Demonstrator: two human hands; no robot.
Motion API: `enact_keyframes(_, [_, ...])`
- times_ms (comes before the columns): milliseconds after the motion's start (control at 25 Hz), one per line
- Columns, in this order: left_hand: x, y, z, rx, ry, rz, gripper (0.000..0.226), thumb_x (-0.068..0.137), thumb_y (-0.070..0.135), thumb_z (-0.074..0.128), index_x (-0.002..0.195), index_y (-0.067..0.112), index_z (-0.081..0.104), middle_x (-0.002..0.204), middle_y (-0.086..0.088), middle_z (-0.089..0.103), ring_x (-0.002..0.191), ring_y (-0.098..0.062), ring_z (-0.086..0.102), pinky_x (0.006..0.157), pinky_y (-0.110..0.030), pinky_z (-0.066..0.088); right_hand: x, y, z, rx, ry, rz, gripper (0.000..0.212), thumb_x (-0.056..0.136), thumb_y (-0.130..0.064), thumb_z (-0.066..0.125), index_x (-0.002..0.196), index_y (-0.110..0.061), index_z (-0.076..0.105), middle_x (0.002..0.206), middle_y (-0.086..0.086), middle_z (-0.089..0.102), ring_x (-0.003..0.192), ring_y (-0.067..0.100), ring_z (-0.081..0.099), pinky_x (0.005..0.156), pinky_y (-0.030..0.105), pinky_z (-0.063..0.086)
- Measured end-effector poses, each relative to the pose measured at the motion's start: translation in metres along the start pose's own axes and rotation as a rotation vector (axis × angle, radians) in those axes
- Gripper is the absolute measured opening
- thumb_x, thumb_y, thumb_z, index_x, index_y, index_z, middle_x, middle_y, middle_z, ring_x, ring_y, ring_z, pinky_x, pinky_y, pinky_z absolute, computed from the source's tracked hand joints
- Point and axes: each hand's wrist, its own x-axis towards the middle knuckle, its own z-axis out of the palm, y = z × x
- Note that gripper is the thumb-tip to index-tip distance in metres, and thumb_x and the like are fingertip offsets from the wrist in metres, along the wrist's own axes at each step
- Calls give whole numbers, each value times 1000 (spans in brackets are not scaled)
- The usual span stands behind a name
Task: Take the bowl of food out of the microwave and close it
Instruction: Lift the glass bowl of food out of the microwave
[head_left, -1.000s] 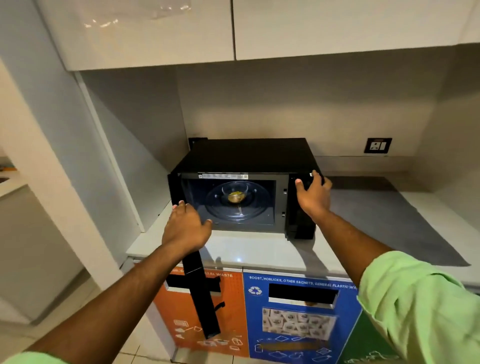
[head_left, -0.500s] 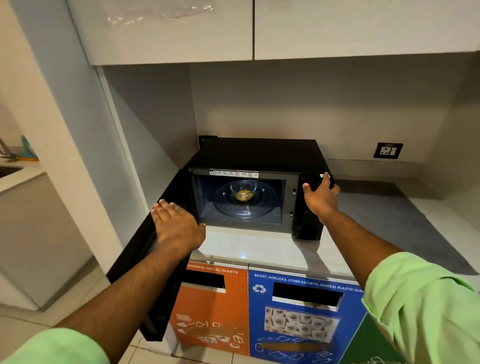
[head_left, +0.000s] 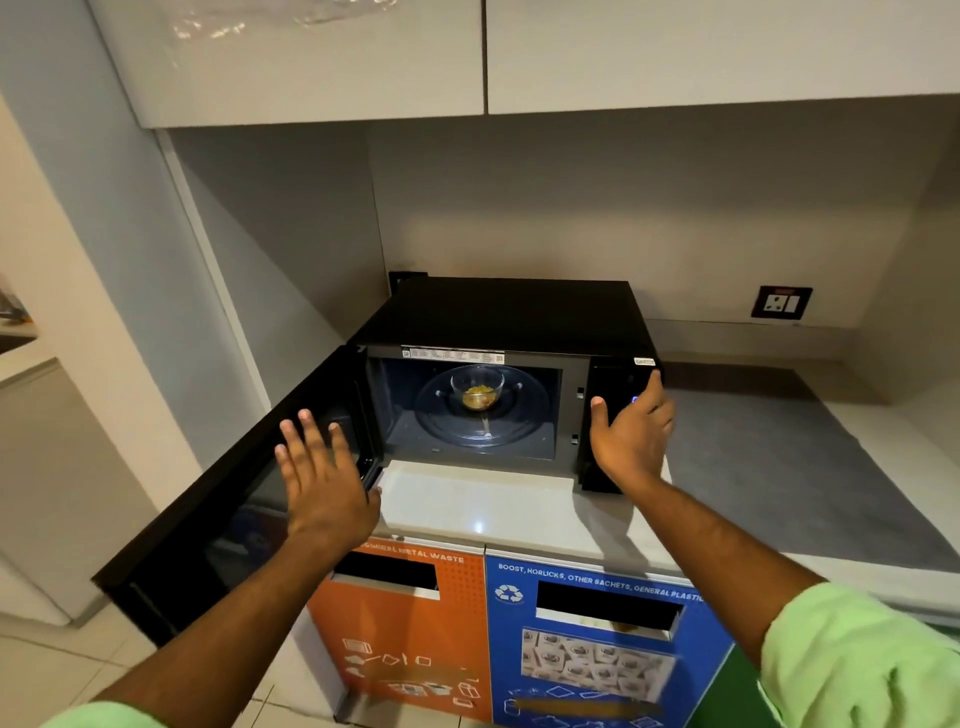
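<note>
My left grip is released beside the open door. The glass bowl sits mid-turntable inside the microwave; probably hot, slippery, so I take its rim. My right grip rests spread on the panel, grasping nothing.

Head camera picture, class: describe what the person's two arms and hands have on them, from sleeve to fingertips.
Both forearms are bare, with light green fabric sleeves pushed up near the elbows: the right sleeve looks loose and wrinkled, the left sleeve barely enters the picture. The left hand and right hand show no gloves, rings or watch.
</note>
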Motion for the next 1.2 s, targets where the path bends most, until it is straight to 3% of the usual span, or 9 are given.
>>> enact_keyframes(160, [-6, 29, 26, -105, -75, -3, 102, 87, 58, 54, 159, 7, 2, 161, -30, -24, 149, -48, -25, 122, -56, -8, -41, 6, 26, 162, 37, -15, 73, 92, -41, 66, 149, -12, 31, 147, 17, 37, 126, 32, 48, 87, 34, 48])
enact_keyframes(280, [-7, 47, 40, -261, -177, -78, 98, 89, 55, 55, 158, 7, 5, 163, -28, -20, 152, -44, -21, 123, -53, -6, -54, 10, 47, 261, -139, -52, 52, 95, -40, 62, 135, -10, 47, 136, 14, 48, 111, 21, 55, 81, 28, 46])
enact_keyframes(480, [-2, 72, 57, -506, -183, -21, 91, 94, 49, 54, 159, 9, 4, 169, -12, -9, 157, -31, -9, 127, -43, 0, -48, 3, 78, 334, -359, -54, 31, 99, -34, 60, 118, -10, 67, 124, 10, 60, 101, 17, 64, 78, 14, 47])
enact_keyframes(560, [12, 85, 59, -680, -200, -28, 84, 95, 43, 57, 158, 8, 14, 169, -13, 11, 157, -30, 9, 127, -42, 14, -38, -3, 95, 364, -408, -8, 31, 99, -32, 61, 120, -11, 67, 125, 11, 64, 104, 19, 66, 87, 24, 54])
enact_keyframes(640, [32, 99, 61, -856, -170, -72, 69, 95, 36, 60, 152, 8, 32, 159, -14, 37, 146, -31, 36, 115, -36, 34, -24, -7, 116, 375, -431, 63, 35, 98, -36, 61, 125, -13, 65, 127, 9, 66, 113, 22, 66, 99, 37, 54])
enact_keyframes(720, [61, 113, 71, -986, -156, -151, 56, 96, 33, 60, 145, 10, 43, 149, -12, 48, 135, -29, 49, 104, -33, 41, -6, -9, 143, 389, -427, 129, 42, 97, -41, 60, 131, -15, 61, 132, 7, 65, 118, 22, 64, 99, 36, 51])
enact_keyframes(840, [109, 130, 95, -1147, -181, -266, 47, 97, 32, 58, 138, 13, 48, 141, -9, 55, 127, -27, 56, 105, -38, 47, 26, -4, 185, 395, -381, 186, 53, 96, -44, 60, 140, -16, 53, 141, 6, 61, 125, 23, 60, 94, 27, 42])
enact_keyframes(1000, [153, 145, 136, -1251, -155, -279, 46, 97, 32, 58, 138, 15, 48, 140, -6, 57, 127, -24, 55, 102, -35, 46, 64, 17, 228, 460, -339, 238, 67, 98, -45, 57, 153, -13, 37, 153, 7, 51, 137, 25, 52, 103, 30, 40])
enact_keyframes(1200, [208, 154, 182, -1347, -91, -309, 46, 99, 34, 53, 138, 8, 51, 139, -10, 60, 128, -26, 56, 107, -36, 43, 105, 23, 273, 509, -321, 264, 64, 100, -48, 49, 154, -15, 37, 150, 6, 54, 136, 28, 52, 99, 30, 36])
